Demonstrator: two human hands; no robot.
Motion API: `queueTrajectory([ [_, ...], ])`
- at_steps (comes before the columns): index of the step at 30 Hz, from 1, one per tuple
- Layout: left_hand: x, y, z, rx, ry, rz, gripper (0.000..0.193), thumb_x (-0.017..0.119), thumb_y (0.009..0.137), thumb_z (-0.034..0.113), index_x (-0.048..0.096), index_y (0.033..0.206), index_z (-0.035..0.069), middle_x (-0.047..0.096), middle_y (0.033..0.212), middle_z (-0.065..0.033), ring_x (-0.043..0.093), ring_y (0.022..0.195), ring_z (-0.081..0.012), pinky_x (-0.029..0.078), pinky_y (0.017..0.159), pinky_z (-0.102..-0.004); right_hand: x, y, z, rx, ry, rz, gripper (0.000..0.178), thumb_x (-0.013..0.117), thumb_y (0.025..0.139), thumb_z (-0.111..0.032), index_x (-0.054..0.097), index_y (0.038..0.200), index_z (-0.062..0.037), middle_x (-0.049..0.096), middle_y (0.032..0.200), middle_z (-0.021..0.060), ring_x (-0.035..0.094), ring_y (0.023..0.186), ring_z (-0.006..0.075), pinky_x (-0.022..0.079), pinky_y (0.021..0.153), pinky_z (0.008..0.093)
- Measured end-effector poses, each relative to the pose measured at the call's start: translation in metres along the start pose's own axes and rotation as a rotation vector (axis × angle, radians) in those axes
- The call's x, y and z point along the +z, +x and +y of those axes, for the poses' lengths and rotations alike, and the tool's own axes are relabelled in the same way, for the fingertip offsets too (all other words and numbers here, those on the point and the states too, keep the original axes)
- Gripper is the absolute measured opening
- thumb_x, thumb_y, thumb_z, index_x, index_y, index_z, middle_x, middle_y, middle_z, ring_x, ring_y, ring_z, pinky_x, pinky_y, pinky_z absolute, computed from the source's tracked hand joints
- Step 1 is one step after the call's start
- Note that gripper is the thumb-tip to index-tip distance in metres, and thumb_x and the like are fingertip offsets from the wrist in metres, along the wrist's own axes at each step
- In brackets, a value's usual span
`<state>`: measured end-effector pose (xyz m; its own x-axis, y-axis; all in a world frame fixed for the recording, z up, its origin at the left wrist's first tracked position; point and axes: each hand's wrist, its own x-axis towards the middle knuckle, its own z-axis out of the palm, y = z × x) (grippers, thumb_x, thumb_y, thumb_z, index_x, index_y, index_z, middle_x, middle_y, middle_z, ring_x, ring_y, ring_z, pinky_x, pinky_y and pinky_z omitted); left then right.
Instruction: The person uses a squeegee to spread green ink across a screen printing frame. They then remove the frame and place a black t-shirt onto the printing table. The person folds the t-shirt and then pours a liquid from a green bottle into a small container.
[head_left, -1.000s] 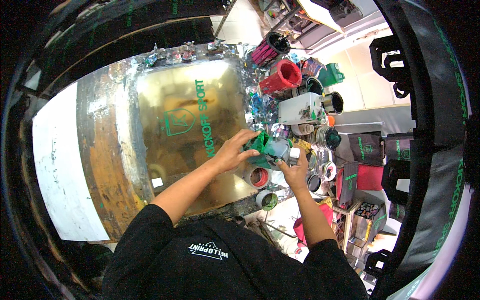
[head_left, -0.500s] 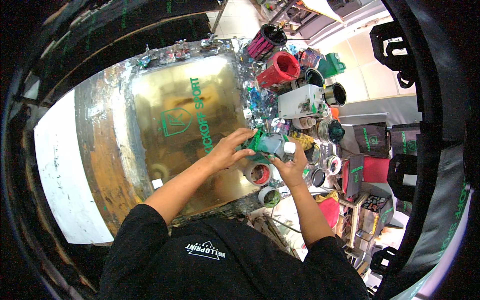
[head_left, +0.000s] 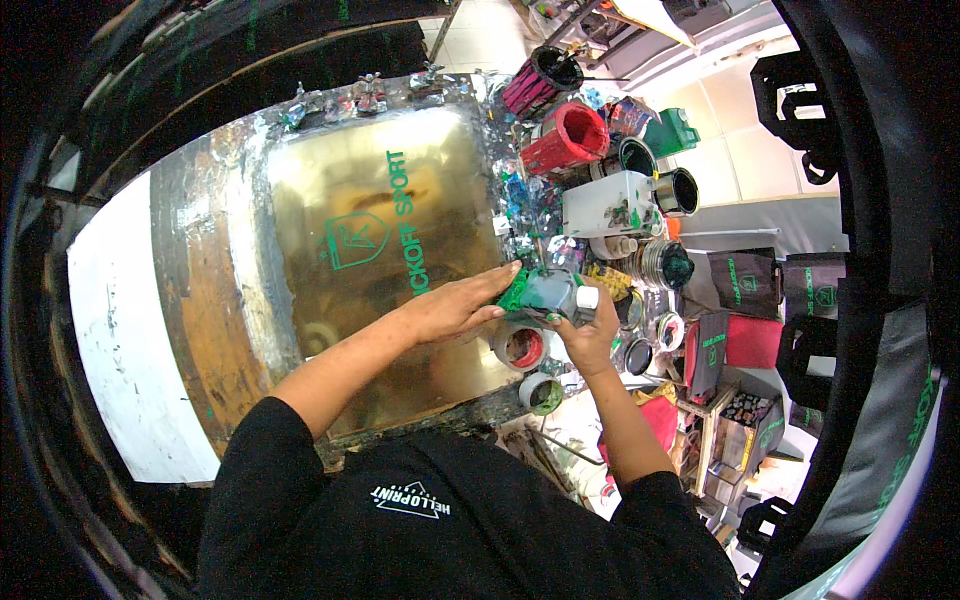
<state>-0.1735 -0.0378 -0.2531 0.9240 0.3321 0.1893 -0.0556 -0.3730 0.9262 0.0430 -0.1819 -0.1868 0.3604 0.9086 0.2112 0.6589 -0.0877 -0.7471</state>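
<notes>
My right hand [head_left: 592, 330] is wrapped round a translucent plastic bottle [head_left: 548, 296] with a white cap [head_left: 587, 298]. The bottle lies tilted on its side, its base end smeared thickly with green ink. Against that smeared end rests my left hand [head_left: 455, 308], fingers stretched out and thumb apart. Beneath and left of my hands is a shiny screen-printing screen [head_left: 350, 180] bearing a green crest and lettering. Two open tubs stand just below the bottle: one with a red inside [head_left: 521, 348], one with green residue [head_left: 541, 394].
Ink cans and containers crowd the right side: a red tub [head_left: 567, 137], a black-and-pink bucket [head_left: 540, 82], a white jug [head_left: 612, 203] and a green container [head_left: 672, 132]. Several printed black bags [head_left: 745, 280] lie farther right. A white board [head_left: 120, 330] borders the far left.
My left hand's fingers have straightened and lie flatter against the green end. The bottle has shifted slightly right, still in my right hand. The whole view has moved a little.
</notes>
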Motion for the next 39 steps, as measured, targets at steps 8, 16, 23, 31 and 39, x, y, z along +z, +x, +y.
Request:
queueTrajectory([
  [8, 0.007, 0.001, 0.001, 0.058, 0.056, 0.085, 0.067, 0.061, 0.087, 0.005, 0.035, 0.149, 0.006, 0.037, 0.154, -0.0157, 0.037, 0.141, -0.0333, 0.032, 0.117, -0.0430, 0.001, -0.002, 0.006, 0.034, 0.064, 0.002, 0.067, 0.086, 0.071, -0.036, 0.057, 0.120, -0.0012, 0.064, 0.108, 0.0140, 0.063, 0.099, 0.0263, 0.049, 0.089, 0.0364],
  [16, 0.002, 0.007, 0.000, 0.076, 0.112, 0.042, 0.070, 0.058, 0.083, -0.003, 0.036, 0.148, 0.007, 0.039, 0.152, -0.0147, 0.040, 0.139, -0.0339, 0.034, 0.116, -0.0429, -0.005, 0.003, 0.003, 0.001, -0.006, -0.067, 0.066, 0.086, 0.070, -0.036, 0.058, 0.119, -0.0019, 0.066, 0.109, 0.0135, 0.064, 0.098, 0.0252, 0.050, 0.089, 0.0361],
  [23, 0.016, 0.011, -0.008, 0.058, 0.181, 0.166, 0.068, 0.062, 0.085, 0.000, 0.038, 0.148, 0.008, 0.046, 0.146, -0.0173, 0.046, 0.133, -0.0345, 0.040, 0.111, -0.0415, -0.007, 0.012, -0.005, 0.071, 0.038, -0.124, 0.066, 0.087, 0.070, -0.034, 0.059, 0.120, -0.0017, 0.068, 0.107, 0.0119, 0.064, 0.097, 0.0210, 0.050, 0.088, 0.0346],
  [31, 0.031, 0.010, 0.006, -0.023, 0.237, 0.249, 0.070, 0.059, 0.083, -0.003, 0.035, 0.149, 0.007, 0.044, 0.147, -0.0173, 0.045, 0.134, -0.0349, 0.039, 0.111, -0.0426, -0.006, 0.012, -0.007, 0.048, 0.067, -0.142, 0.063, 0.088, 0.068, -0.027, 0.060, 0.119, -0.0012, 0.068, 0.106, 0.0111, 0.064, 0.096, 0.0198, 0.050, 0.088, 0.0335],
  [39, 0.050, 0.009, 0.012, -0.068, 0.190, 0.375, 0.072, 0.053, 0.081, -0.009, 0.035, 0.149, 0.007, 0.042, 0.149, -0.0179, 0.045, 0.133, -0.0380, 0.037, 0.113, -0.0440, -0.003, 0.008, -0.009, 0.058, 0.082, -0.115, 0.062, 0.087, 0.068, -0.021, 0.058, 0.120, -0.0036, 0.068, 0.105, 0.0105, 0.064, 0.097, 0.0207, 0.050, 0.088, 0.0339],
])
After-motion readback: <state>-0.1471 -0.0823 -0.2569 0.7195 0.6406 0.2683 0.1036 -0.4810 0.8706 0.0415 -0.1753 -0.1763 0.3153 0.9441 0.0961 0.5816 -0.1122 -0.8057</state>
